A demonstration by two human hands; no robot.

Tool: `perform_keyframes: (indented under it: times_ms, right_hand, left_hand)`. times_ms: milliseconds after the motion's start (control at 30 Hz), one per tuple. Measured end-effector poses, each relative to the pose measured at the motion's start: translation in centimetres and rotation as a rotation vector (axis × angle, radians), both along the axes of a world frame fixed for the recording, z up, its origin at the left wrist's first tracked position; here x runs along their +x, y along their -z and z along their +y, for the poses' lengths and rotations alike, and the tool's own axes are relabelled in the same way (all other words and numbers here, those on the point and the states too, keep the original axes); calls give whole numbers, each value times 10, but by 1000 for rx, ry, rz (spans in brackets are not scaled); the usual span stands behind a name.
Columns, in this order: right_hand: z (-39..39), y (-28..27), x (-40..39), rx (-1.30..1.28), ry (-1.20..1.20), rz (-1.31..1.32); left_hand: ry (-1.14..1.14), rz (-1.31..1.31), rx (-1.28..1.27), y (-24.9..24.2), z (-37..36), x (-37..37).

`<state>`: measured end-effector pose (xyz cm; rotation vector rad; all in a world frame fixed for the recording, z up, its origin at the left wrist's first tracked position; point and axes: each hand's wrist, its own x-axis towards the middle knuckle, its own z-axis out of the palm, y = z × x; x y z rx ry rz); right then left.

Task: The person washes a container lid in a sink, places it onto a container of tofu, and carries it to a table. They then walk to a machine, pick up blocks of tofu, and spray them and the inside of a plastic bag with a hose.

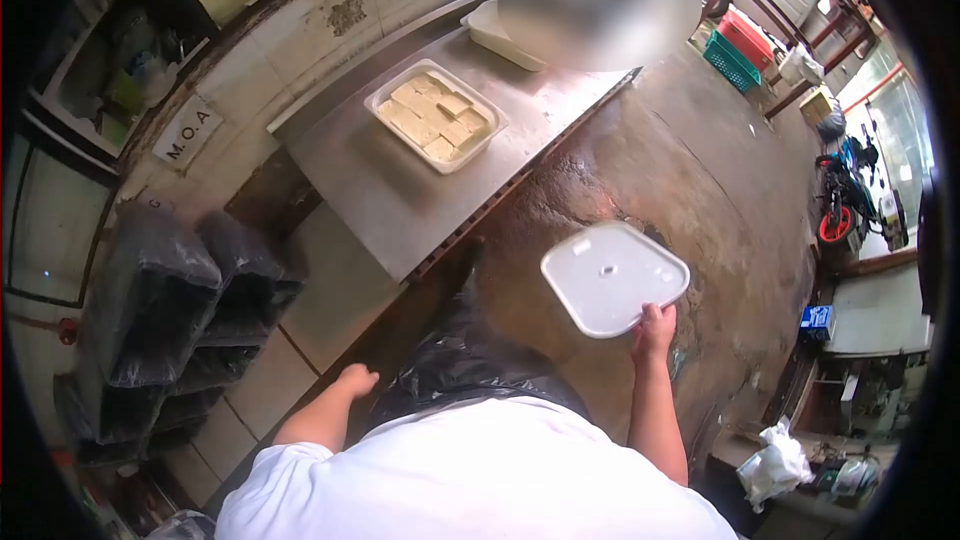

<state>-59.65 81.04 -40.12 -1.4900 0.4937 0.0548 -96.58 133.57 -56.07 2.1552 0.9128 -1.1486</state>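
My right hand (655, 328) pinches a translucent white plastic lid (612, 278) by its near edge, thumb on top. The lid has rounded corners and a small knob or hole in the middle, and it is held out over the floor, apart from the table. My left hand (357, 380) hangs low in front of my body with its fingers curled in, and nothing shows in it. On the metal table (350, 175) sits an uncovered white rectangular tub (446, 168). Pale cream-coloured blocks (432, 110), like tofu, lie closely packed in the tub.
A second white container (495, 37) stands at the table's far end, partly behind a blurred area. Black plastic-wrapped crates (160, 290) are stacked at left. Green and red baskets (733, 62) and a motorbike (845, 190) stand to the right. The floor (690, 155) looks wet.
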Motion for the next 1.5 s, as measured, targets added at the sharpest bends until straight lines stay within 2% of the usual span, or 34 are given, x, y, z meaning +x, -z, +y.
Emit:
perform_keyframes:
  times_ms: [33,67,100,167,200,300,333,400,467,500,567,667,700,767,800,833,867,900,933,1033,1100,1133,1200,1233,1300,1333,1400,1433,1467,1500]
  right_hand:
    - [19,-5,27,-9,-8,6]
    - [39,-8,55,83,-4,-55]
    - [58,-8,83,175,-1,-116]
    - [94,-14,140,215,-15,-103]
    - [114,-15,161,264,-15,-95]
    - [123,13,236,279,-47,-46]
    - [147,-7,254,296,-33,-12]
    - [175,-18,294,298,-60,42]
    - [188,-14,322,300,-82,107]
    - [193,-9,339,306,-118,131]
    - [209,4,364,307,-159,174]
    - [239,27,410,348,-243,211]
    - [253,37,425,384,-283,235]
    - [284,60,443,419,-330,283]
    - [302,77,451,434,-375,341]
    - [322,95,459,455,-423,392]
    - [345,112,462,502,-444,418]
    - [368,130,464,548,-463,445]
    - [393,143,463,557,-478,476]
    - [458,192,450,435,-533,593]
    - [469,234,437,146,-689,851]
    - [472,237,430,142,-689,854]
    - [478,237,424,-217,-1057,874]
    - [480,232,426,-227,-1058,873]
    - [480,219,430,-485,-1255,695]
    - [481,214,433,-494,-1260,699]
    - [489,208,444,-838,-1081,209]
    - [495,205,454,-841,-1087,210]
    - [501,203,465,-971,-1082,-15]
    - [502,203,472,-1090,-1060,-244]
  left_hand:
    - [-9,-101,30,15,10,39]
    - [-149,-170,42,22,17,84]
    - [-183,-320,148,32,23,127]
    - [-211,-546,229,29,34,232]
    - [-186,-674,264,50,47,271]
    - [-55,-882,256,21,65,421]
    - [-7,-958,233,17,70,472]
    - [25,-967,208,12,78,565]
    - [69,-832,167,10,91,636]
    - [59,-811,158,24,94,665]
    - [160,-858,180,63,97,701]
    - [229,-885,264,93,88,736]
    - [213,-869,263,117,94,747]
    - [-166,-868,59,172,102,750]
    - [-191,-1043,166,134,115,741]
    - [-487,-1026,194,132,124,734]
    - [-977,-941,45,103,141,729]
    - [-1392,-763,-376,122,174,711]
    - [-1692,-850,-489,61,179,706]
    - [-1606,-939,-402,44,215,672]
    - [-881,-579,262,58,237,663]
    - [-883,-575,259,78,237,655]
    - [-663,-654,662,121,234,649]
    - [-671,-655,656,97,234,660]
    - [-771,-623,559,53,230,679]
    - [-780,-618,555,55,226,682]
    - [-300,-673,717,61,223,691]
    - [-244,-662,468,56,220,711]
    - [-190,-643,217,51,216,731]
    - [-191,-642,216,55,211,740]
